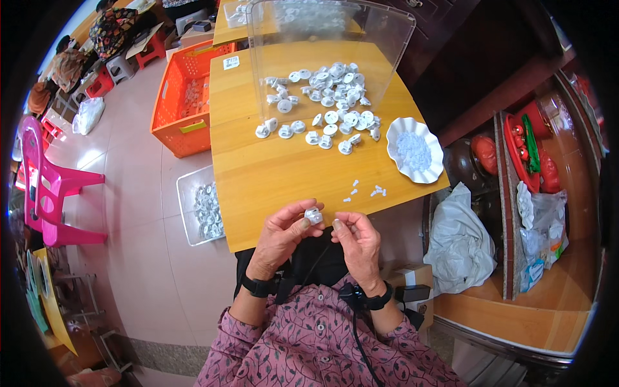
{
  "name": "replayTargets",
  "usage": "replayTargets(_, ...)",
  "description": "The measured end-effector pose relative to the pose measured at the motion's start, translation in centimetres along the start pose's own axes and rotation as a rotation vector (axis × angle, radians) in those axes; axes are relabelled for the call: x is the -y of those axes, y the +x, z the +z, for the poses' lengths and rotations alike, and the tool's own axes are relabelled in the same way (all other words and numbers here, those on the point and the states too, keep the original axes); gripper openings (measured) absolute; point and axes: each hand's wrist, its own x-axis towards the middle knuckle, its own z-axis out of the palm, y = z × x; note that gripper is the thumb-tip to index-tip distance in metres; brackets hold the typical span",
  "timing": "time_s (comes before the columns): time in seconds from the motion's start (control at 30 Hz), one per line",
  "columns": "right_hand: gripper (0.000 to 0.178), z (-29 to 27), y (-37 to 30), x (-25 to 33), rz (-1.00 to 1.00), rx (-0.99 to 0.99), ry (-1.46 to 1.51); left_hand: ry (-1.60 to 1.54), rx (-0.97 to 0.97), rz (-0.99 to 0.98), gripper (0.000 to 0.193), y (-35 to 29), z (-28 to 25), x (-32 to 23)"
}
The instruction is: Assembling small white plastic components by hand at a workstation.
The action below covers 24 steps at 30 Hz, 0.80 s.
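Over the near edge of the yellow wooden table (284, 180), my left hand (284, 229) pinches a small white plastic part (313, 215) between thumb and fingers. Close beside it, my right hand (356, 237) has thumb and forefinger pressed together on a tiny pale piece (336, 222), mostly hidden by the fingertips. Several small pale plastic pegs (378, 191) lie loose just beyond my right hand. To their right a white scalloped dish (433, 149) holds a heap of similar small bluish-white pieces. Many white round plastic parts (331, 117) are spread across the table beyond my hands.
A clear plastic bin (387, 64) lies tipped at the table's far side. Left of the table are an orange crate (169, 97) and a clear tub (184, 206) of parts on the floor. A pink chair (55, 174) stands further left; a white bag (461, 238) sits right.
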Motion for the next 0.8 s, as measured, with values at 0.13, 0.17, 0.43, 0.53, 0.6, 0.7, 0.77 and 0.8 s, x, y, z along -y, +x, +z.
replayTargets(0.13, 0.019, 0.0, -0.1, -0.2, -0.008, 0.017, 0.001, -0.013, 0.029, -0.006, 0.038, -0.1, -0.1, 0.0)
replayTargets(0.17, 0.018, 0.0, -0.1, -0.2, -0.004, 0.017, 0.003, 0.008, 0.018, -0.005, 0.039, -0.1, -0.1, 0.1)
replayTargets(0.43, 0.015, 0.1, 0.1, 0.2, 0.054, 0.029, 0.109, 0.088, 0.017, 0.063, 0.035, 0.2, 0.3, 0.4)
replayTargets(0.53, 0.014, 0.2, 0.1, 0.6, 0.07, 0.036, 0.101, 0.08, -0.001, 0.055, 0.03, 0.2, 0.5, 0.5)
replayTargets(0.6, 0.013, 0.2, 0.0, 0.8, 0.087, 0.043, 0.105, 0.079, -0.012, 0.047, 0.027, 0.1, 0.6, 0.6)
replayTargets(0.7, 0.014, 0.4, -0.1, 0.9, 0.091, 0.044, 0.101, 0.09, -0.044, 0.055, 0.023, 0.0, 0.7, 0.7)
replayTargets(0.77, 0.014, 0.5, -0.2, 0.6, 0.085, 0.04, 0.114, 0.164, -0.072, 0.056, 0.022, 0.0, 0.9, 0.7)
replayTargets(0.8, 0.015, 0.5, -0.2, 0.5, 0.078, 0.035, 0.126, 0.164, -0.071, 0.055, 0.022, 0.0, 0.9, 0.7)
